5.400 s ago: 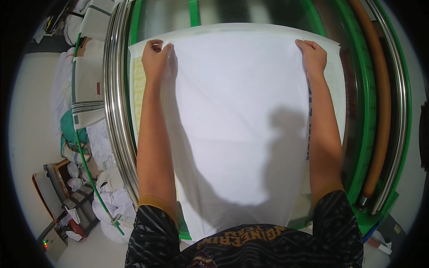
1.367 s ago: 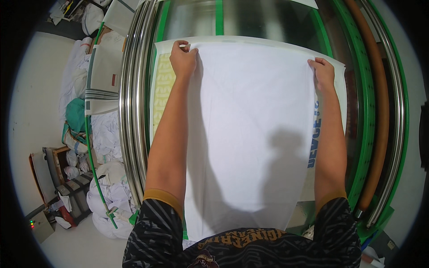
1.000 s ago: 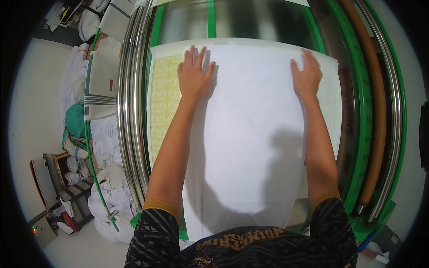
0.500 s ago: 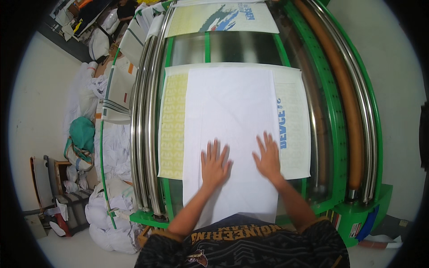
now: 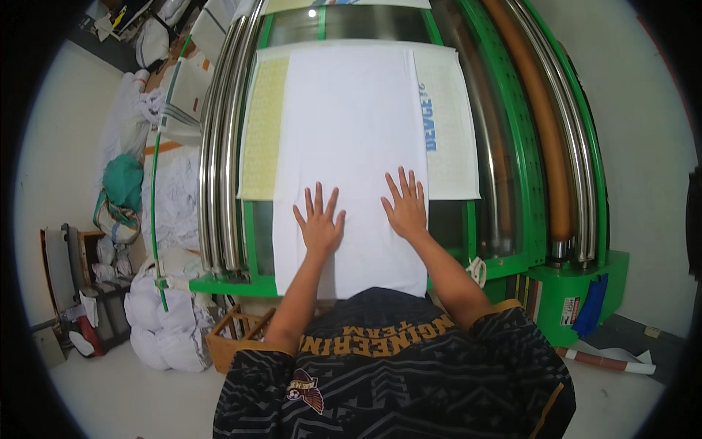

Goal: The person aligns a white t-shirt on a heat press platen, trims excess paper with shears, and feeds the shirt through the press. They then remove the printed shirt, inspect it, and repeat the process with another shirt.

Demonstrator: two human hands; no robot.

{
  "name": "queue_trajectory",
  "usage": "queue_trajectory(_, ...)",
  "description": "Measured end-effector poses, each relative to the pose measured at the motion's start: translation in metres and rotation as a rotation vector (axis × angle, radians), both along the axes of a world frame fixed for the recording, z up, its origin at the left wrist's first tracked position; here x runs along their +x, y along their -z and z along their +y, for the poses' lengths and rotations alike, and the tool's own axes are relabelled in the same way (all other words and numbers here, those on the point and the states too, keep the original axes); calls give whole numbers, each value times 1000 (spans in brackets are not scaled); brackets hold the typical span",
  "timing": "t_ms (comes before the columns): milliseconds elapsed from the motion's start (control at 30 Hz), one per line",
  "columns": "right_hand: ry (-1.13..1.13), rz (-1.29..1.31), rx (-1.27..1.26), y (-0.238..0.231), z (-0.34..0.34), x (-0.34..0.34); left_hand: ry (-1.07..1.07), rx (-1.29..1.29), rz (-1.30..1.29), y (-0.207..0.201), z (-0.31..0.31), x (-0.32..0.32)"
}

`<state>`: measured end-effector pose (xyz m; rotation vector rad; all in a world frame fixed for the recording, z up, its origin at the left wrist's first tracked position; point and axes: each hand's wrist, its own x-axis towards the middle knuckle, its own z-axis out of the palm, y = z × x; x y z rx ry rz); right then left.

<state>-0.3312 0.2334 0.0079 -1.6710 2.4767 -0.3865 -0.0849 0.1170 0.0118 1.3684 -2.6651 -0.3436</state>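
A long white fabric piece [image 5: 351, 124] lies flat over a printed sheet [image 5: 452, 157], whose yellow patterned strip shows on the left and blue lettering on the right. The fabric's near end hangs past the sheet towards my body. My left hand [image 5: 319, 225] rests flat on the left part of the fabric, its fingers spread. Near the fabric's right edge, my right hand [image 5: 406, 208] also lies palm down with fingers apart. Neither hand grips anything. Beneath is the green-framed roller machine [image 5: 468, 219].
Metal rollers [image 5: 219, 154] run along the left side, and a brown roller [image 5: 548, 146] stands at the right. Another printed sheet [image 5: 351, 4] shows at the far end. White cloth bundles [image 5: 164, 322] and a wooden stool [image 5: 238, 333] sit on the floor at left.
The view has shifted, so the machine and sheet appear higher and more of my torso shows. Both hands stay flat on the fabric, now nearer its close end, below the printed sheet's near edge.
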Motion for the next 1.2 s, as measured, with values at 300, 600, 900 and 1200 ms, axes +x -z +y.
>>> queue_trajectory(300,22,-167,-39,-33,117,-32,-266,8,-66,4,91,21)
queue_trajectory(600,261,-250,215,-65,303,-65,-345,-4,-64,1,146,-26)
queue_trajectory(900,208,-332,487,-64,301,-100,-318,24,0,8,233,-106)
queue_trajectory(1200,155,-616,313,-57,343,-183,-429,7,10,7,244,-100)
